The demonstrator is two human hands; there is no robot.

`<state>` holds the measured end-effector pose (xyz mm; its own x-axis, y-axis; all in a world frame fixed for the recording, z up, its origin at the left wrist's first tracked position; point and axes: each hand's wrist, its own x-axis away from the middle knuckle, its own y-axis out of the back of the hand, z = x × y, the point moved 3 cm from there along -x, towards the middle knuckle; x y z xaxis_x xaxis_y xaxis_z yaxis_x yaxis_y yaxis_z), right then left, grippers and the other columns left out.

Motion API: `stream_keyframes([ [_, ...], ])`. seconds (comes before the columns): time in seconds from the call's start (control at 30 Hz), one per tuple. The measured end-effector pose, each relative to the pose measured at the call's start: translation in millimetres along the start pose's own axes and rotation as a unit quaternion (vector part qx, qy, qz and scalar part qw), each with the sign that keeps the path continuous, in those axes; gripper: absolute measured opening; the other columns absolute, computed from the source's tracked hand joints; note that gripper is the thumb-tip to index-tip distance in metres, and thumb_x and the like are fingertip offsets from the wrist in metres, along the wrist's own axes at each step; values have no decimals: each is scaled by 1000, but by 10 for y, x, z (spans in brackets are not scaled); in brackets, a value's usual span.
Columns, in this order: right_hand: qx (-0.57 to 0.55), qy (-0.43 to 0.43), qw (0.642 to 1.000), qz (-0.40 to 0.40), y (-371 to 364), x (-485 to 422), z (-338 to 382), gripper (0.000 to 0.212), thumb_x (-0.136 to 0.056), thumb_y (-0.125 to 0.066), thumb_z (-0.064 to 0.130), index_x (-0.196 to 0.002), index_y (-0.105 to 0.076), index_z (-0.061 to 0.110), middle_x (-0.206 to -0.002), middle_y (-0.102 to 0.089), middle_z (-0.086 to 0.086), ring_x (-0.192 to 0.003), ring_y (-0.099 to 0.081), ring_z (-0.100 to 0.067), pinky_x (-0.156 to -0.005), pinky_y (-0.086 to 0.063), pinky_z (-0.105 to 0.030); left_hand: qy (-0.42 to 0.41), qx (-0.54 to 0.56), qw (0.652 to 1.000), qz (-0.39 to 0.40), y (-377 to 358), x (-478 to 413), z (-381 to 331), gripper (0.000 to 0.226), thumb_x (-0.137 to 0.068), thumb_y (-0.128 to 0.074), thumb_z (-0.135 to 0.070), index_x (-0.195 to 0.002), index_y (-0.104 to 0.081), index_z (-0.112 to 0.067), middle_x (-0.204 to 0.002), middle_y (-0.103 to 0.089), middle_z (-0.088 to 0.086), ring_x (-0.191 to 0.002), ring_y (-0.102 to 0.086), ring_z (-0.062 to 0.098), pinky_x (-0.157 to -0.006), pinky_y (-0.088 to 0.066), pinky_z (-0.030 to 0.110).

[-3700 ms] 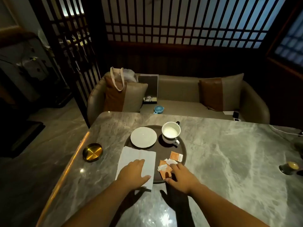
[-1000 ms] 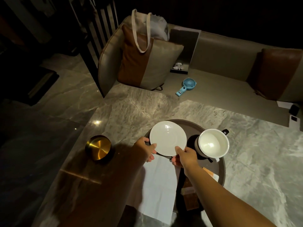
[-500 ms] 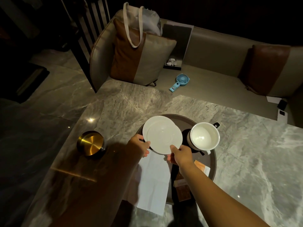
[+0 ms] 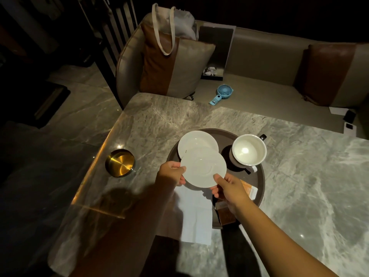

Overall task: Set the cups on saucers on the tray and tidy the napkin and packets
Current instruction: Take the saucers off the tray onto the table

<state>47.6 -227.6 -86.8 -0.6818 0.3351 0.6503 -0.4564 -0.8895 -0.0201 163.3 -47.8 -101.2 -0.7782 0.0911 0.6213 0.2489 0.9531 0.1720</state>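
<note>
White: two saucers (image 4: pixel 203 169), one cup (image 4: pixel 249 149).

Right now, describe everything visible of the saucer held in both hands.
The held saucer is round, white, glossy, ceramic by its look, with a faint ringed well and nothing on it. It is held about level over the near left of the dark tray. The left hand pinches its left rim, the right hand its near right rim, thumbs on top. It overlaps a second saucer; contact there is unclear.

A brass bowl (image 4: pixel 120 162) sits on the marble table (image 4: pixel 299 176); blue fan (image 4: pixel 221 93) beyond.
</note>
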Motion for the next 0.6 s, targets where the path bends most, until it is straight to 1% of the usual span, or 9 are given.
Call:
stream_keyframes([
  [0.07, -5, 11, 1000, 24, 16, 101, 16, 20, -100, -58, 22, -111, -67, 7, -63, -65, -10, -50, -56, -15, -52, -50, -27, -7, 15, 1000, 4, 37, 128, -32, 10, -89, -66, -13, -98, -69, -9, -75, -73, 10, -58, -67, 24, -73, -60, 48],
  [0.1, -8, 16, 999, 35, 23, 151, 28, 20, -100, -58, 22, -111, -66, 7, -64, -66, -10, -50, -55, -15, -51, -49, -27, -8, 29, 1000, 5, 49, 188, -53, 9, -89, -65, -12, -98, -69, -10, -84, -75, 11, -69, -71, 28, -76, -61, 50],
  [0.17, -11, 23, 998, 59, 41, 258, 55, 19, -100, -58, 24, -108, -67, 8, -65, -65, -11, -50, -55, -15, -51, -50, -28, -10, 58, 998, 10, 70, 318, -98, 8, -90, -64, -9, -96, -69, -11, -97, -75, 13, -88, -73, 33, -79, -62, 51],
  [0.2, -10, 27, 997, 72, 47, 311, 75, 20, -99, -58, 24, -107, -67, 8, -66, -64, -12, -50, -54, -15, -52, -49, -29, -14, 73, 997, 15, 80, 386, -123, 8, -91, -63, -8, -95, -69, -11, -98, -75, 14, -93, -72, 33, -79, -62, 50],
  [0.3, -5, 40, 994, 103, 53, 470, 138, 24, -100, -57, 23, -108, -65, 2, -70, -64, -16, -51, -54, -16, -58, -48, -35, -27, 98, 994, 38, 127, 606, -180, 10, -91, -63, -9, -98, -70, -7, -99, -75, 15, -95, -72, 32, -82, -61, 48],
  [0.37, -5, 49, 991, 121, 64, 582, 172, 25, -101, -55, 20, -110, -63, -2, -66, -65, -12, -51, -53, -16, -64, -45, -40, -32, 112, 991, 64, 157, 747, -199, 15, -92, -64, -12, -104, -70, -6, -102, -76, 12, -97, -73, 30, -83, -61, 46],
  [0.47, 5, 66, 987, 144, 97, 741, 224, 24, -102, -52, 17, -110, -62, -2, -59, -62, -7, -54, -51, -19, -72, -44, -44, -28, 161, 979, 123, 173, 908, -207, 21, -94, -64, -15, -114, -69, -9, -110, -76, 9, -102, -73, 26, -81, -61, 39],
  [0.5, 7, 70, 986, 152, 115, 805, 248, 23, -102, -51, 17, -109, -62, -2, -59, -62, -8, -54, -51, -19, -71, -44, -43, -25, 179, 973, 144, 172, 954, -204, 22, -95, -63, -15, -116, -69, -11, -113, -75, 8, -105, -72, 26, -82, -60, 37],
  [0.6, 16, 70, 982, 174, 171, 958, 291, 22, -102, -51, 18, -105, -63, 0, -64, -62, -10, -53, -52, -17, -61, -44, -31, -16, 236, 949, 209, 160, 1065, -169, 26, -94, -64, -16, -119, -70, -15, -123, -71, 11, -115, -67, 28, -89, -56, 38],
])
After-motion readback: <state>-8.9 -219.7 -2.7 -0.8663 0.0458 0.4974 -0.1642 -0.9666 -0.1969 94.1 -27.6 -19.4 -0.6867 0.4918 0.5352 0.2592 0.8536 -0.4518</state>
